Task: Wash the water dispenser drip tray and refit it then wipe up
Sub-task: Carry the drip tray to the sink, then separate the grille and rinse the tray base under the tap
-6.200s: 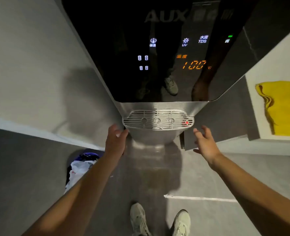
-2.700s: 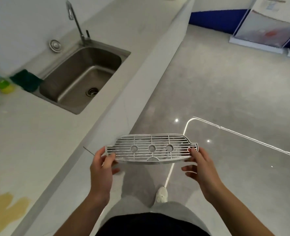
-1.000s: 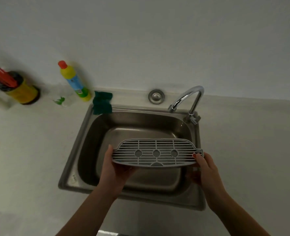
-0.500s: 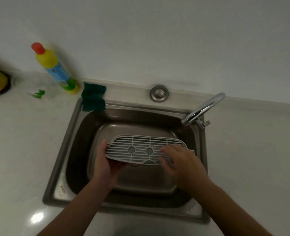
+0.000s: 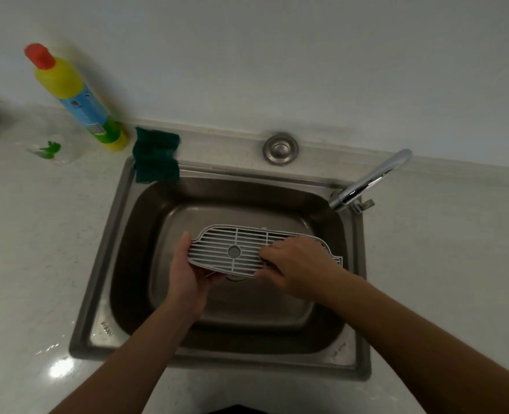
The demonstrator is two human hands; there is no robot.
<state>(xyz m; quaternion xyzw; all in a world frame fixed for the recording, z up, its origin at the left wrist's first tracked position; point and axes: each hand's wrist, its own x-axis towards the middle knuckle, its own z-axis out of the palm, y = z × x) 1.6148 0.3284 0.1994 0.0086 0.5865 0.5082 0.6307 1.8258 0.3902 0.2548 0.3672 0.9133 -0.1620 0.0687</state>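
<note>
Drip tray: the grey slatted drip tray (image 5: 235, 252) was held over the basin of the steel sink (image 5: 98, 264), clear of the bottom, its long axis running left to right and tilted slightly toward the camera.
Left grip: the left hand (image 5: 187, 276) was clamped on the tray's left end, thumb lying on the upper rim and the fingers curled beneath.
Right grip: the right hand (image 5: 301, 264) lay over the tray's right half, fingers bent and pressed together on the slats; it covered that end, so whether it gripped the edge from below could not be told.
Tray surface: one round hole showed near the middle of the grille; any others were hidden by the right hand.
Faucet: the chrome faucet (image 5: 369, 180) stood at the sink's right rear corner, its spout swung away over the desk (image 5: 38, 249); no water was seen running.
Sponge: a dark green sponge (image 5: 156, 156) rested on the sink's left rear corner.
Bottle: a yellow bottle (image 5: 74, 97) with a red cap stood just left of the sponge, against the wall.
Writing: the bottle's blue label was too blurred to read; stamped marks on the sink's front rim were illegible.
</note>
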